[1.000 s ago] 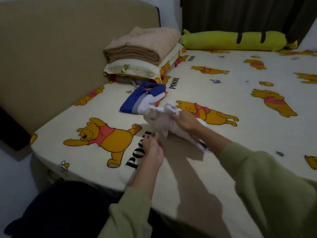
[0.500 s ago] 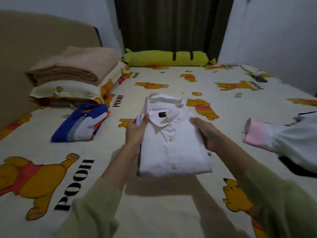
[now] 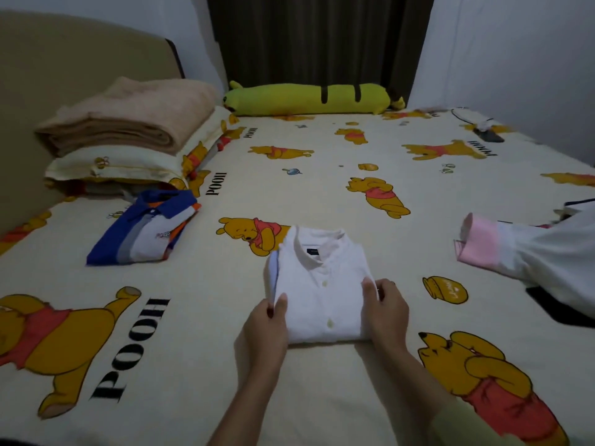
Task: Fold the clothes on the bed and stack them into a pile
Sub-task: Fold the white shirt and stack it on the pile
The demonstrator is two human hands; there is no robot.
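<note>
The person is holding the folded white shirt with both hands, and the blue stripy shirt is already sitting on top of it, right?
Not quite. Both the left hand and right hand do hold the folded white shirt, but the blue stripy shirt isn't on top of it. The head view shows it lying apart on the bed, to the left.

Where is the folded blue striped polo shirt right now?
In the head view, the blue striped polo shirt lies on the bed's left side, just in front of the pillow, left of the white shirt.

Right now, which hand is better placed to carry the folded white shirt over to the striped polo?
Left hand: it grips the white shirt's left edge, the side toward the striped polo.
</note>
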